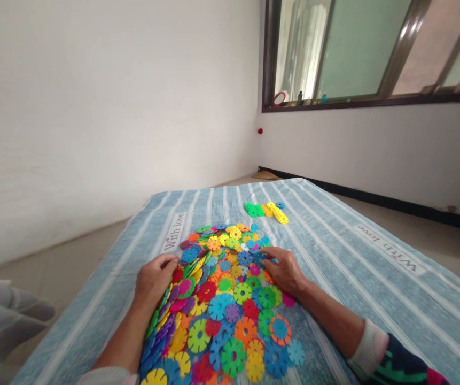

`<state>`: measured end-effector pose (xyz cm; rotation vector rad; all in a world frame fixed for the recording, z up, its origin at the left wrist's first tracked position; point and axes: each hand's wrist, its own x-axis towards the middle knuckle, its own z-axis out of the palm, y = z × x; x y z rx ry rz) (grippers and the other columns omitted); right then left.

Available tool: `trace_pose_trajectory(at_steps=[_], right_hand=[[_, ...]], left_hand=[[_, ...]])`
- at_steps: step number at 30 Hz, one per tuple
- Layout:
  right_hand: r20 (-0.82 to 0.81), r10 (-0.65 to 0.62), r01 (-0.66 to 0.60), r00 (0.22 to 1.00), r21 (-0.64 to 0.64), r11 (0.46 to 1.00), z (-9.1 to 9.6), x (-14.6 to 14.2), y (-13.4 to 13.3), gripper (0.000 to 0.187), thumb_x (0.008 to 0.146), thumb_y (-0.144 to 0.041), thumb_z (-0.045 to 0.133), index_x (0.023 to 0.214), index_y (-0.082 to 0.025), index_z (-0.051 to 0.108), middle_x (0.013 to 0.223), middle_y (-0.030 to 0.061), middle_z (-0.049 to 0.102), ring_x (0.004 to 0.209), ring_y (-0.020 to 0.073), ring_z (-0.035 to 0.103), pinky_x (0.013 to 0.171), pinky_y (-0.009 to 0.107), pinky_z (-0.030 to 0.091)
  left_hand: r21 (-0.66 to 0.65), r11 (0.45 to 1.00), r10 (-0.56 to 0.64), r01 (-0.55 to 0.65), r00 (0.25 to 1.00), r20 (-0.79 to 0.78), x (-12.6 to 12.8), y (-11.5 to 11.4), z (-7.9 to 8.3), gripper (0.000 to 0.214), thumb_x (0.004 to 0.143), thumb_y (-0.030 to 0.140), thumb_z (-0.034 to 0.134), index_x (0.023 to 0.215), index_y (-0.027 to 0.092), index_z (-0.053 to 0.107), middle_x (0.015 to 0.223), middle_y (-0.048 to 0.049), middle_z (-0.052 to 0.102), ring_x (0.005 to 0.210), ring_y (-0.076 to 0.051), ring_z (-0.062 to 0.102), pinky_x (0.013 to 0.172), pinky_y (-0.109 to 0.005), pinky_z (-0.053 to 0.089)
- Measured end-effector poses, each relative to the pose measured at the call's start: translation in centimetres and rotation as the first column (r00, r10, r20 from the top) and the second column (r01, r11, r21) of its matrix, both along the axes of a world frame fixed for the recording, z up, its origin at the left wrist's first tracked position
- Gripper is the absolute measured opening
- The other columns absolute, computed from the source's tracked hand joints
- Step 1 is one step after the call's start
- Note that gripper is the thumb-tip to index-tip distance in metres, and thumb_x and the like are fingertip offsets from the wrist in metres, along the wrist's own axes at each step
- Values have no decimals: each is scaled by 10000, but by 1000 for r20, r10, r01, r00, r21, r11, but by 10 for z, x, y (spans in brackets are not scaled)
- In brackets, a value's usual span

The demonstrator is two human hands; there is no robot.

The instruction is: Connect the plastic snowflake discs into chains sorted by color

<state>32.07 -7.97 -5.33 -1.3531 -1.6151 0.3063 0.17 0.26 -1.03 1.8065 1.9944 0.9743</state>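
A wide heap of colourful plastic snowflake discs (233,294), round with notched rims, spreads over the striped cloth between my two hands. At the heap's left edge is my left hand (154,278), its fingers curled together against the discs. Whether a disc sits in those fingertips is hidden. My right hand (286,270) lies at the upper right edge, thumb and forefinger bent around small blue discs (259,258). What exactly is between them is too small to tell. Farther back, a separate group has green discs (254,209), yellow discs (277,212) and a blue disc (280,205).
A blue-and-white striped cloth (334,256) with "With love" lettering covers the table. Pale fabric (5,321) hangs low at the left. White walls (133,96) stand behind, with a dark-framed window (358,53) and small things on its sill at right.
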Motion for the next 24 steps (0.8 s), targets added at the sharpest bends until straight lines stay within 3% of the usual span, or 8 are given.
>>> trace_pose_trajectory(at_steps=[11, 18, 21, 24], right_hand=[[-43, -87, 85, 995, -57, 995, 3, 3, 1, 277, 746, -212, 602, 990, -208, 734, 742, 9, 666, 721, 187, 631, 733, 311, 486], [-127, -2, -8, 992, -81, 997, 11, -10, 6, 263, 729, -214, 614, 964, -205, 732, 728, -15, 655, 718, 161, 614, 733, 274, 474], [-76, 46, -53, 996, -90, 995, 13, -19, 14, 216, 737, -196, 620, 923, -210, 729, 727, -17, 663, 702, 151, 610, 712, 258, 462], [77, 69, -63, 995, -69, 996, 14, -27, 23, 175, 752, -160, 621, 883, -218, 722, 758, -5, 685, 755, 165, 621, 733, 262, 446]], left_hand=[[27, 1000, 15, -15, 1000, 13, -1, 2, -1, 272, 634, 418, 532, 710, 241, 725, 751, -9, 764, 764, -236, 692, 685, -288, 501], [-6, 1000, 6, -6, 1000, 19, -2, 4, -2, 304, 635, 425, 516, 735, 223, 720, 792, -27, 764, 816, -244, 691, 749, -297, 497], [0, 1000, -6, 6, 1000, 13, -3, 4, -3, 296, 637, 417, 513, 735, 225, 715, 793, -24, 763, 820, -241, 689, 749, -295, 493], [5, 1000, -14, 14, 1000, 5, -4, 4, -4, 294, 643, 422, 511, 733, 228, 713, 791, -18, 763, 808, -237, 687, 747, -292, 491]])
